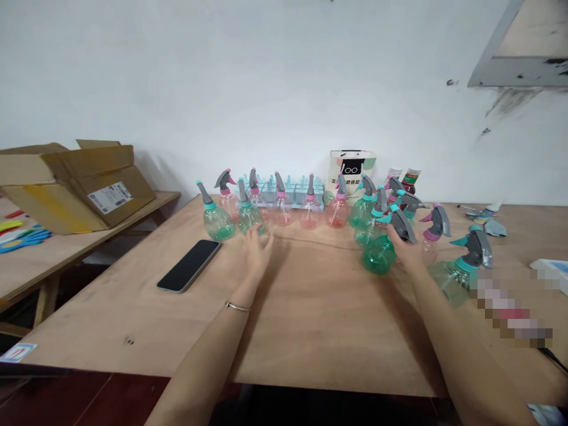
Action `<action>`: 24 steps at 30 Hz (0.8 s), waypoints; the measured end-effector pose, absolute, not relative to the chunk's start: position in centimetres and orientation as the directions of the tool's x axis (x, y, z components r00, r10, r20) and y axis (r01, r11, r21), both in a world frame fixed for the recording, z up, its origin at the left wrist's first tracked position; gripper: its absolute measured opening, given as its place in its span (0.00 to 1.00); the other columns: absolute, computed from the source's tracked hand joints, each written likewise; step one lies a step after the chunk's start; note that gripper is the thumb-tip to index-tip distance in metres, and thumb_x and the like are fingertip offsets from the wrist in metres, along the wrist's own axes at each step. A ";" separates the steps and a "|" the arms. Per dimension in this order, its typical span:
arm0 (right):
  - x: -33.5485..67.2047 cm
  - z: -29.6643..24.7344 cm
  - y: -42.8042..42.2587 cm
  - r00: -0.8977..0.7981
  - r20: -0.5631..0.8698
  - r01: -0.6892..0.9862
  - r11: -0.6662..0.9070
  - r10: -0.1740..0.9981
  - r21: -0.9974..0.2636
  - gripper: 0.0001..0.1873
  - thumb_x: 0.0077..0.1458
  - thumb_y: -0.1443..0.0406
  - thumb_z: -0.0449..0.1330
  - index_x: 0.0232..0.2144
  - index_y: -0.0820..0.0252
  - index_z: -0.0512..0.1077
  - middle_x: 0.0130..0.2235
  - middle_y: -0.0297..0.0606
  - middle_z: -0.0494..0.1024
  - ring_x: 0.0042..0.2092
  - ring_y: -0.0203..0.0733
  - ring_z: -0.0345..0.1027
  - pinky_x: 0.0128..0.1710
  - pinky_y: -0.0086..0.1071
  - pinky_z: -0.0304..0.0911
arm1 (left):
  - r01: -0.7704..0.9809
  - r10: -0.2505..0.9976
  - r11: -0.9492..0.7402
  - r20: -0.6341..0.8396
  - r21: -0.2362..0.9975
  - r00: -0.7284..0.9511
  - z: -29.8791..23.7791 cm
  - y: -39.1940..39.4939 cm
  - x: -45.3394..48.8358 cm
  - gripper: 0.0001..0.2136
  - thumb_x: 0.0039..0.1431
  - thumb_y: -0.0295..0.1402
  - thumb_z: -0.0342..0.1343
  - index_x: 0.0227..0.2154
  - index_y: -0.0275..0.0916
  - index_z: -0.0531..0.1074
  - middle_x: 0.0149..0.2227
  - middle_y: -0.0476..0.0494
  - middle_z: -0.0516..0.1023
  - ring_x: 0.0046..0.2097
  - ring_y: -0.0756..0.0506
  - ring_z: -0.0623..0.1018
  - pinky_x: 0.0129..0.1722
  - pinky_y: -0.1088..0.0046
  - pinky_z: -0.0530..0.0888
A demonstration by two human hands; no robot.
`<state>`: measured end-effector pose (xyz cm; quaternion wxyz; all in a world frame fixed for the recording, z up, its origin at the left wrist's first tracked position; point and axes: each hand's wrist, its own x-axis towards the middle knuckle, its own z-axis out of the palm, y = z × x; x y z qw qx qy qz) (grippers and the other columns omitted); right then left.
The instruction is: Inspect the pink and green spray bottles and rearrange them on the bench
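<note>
My right hand (408,251) is closed around the neck of a spray bottle (378,255) with a green body and a grey-and-teal trigger head. That bottle tilts a little above or on the table; I cannot tell which. My left hand (259,247), fingers apart, is at the right front of another green spray bottle (251,218); whether it touches is unclear. Farther left stands one more green spray bottle (219,222). Several pink spray bottles, one of them (309,214) near the middle, line the back. More bottles crowd beside my right hand, including a large green one (452,278).
A black-screened phone (190,266) lies on the wooden table (328,331). Behind the bottles are a light-blue rack (293,192) and a printed paper bag (348,177). An open cardboard box (89,189) sits on the side table. A blurred-out patch covers something at right.
</note>
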<state>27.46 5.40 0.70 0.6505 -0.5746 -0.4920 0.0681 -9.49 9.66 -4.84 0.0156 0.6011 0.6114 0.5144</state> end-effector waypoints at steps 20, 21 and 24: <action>28.0 -2.1 4.8 0.376 0.927 0.776 0.552 -0.016 -0.305 0.34 0.43 0.45 0.57 0.49 0.54 0.59 0.47 0.49 0.66 0.48 0.58 0.68 0.44 0.52 0.67 | 0.617 0.658 -0.111 0.523 0.779 -0.542 -4.1 15.3 -12.3 0.41 0.47 0.33 0.65 0.61 0.30 0.50 0.62 0.26 0.60 0.64 0.32 0.61 0.63 0.54 0.58; 28.1 -2.5 4.6 0.357 0.929 0.811 0.526 -0.096 -0.257 0.33 0.42 0.42 0.55 0.46 0.54 0.60 0.44 0.47 0.65 0.45 0.58 0.68 0.42 0.53 0.66 | 0.612 0.670 -0.101 0.508 0.785 -0.541 -4.1 15.3 -12.4 0.39 0.49 0.34 0.65 0.60 0.31 0.50 0.61 0.27 0.60 0.63 0.32 0.62 0.63 0.53 0.58; 27.0 -4.1 3.5 0.272 0.959 0.795 0.542 0.080 -0.271 0.31 0.35 0.38 0.55 0.34 0.52 0.59 0.35 0.40 0.62 0.39 0.57 0.66 0.39 0.57 0.63 | 0.607 0.689 -0.068 0.478 0.792 -0.545 -4.2 14.9 -12.7 0.36 0.48 0.34 0.65 0.57 0.29 0.55 0.58 0.27 0.63 0.62 0.30 0.63 0.62 0.52 0.59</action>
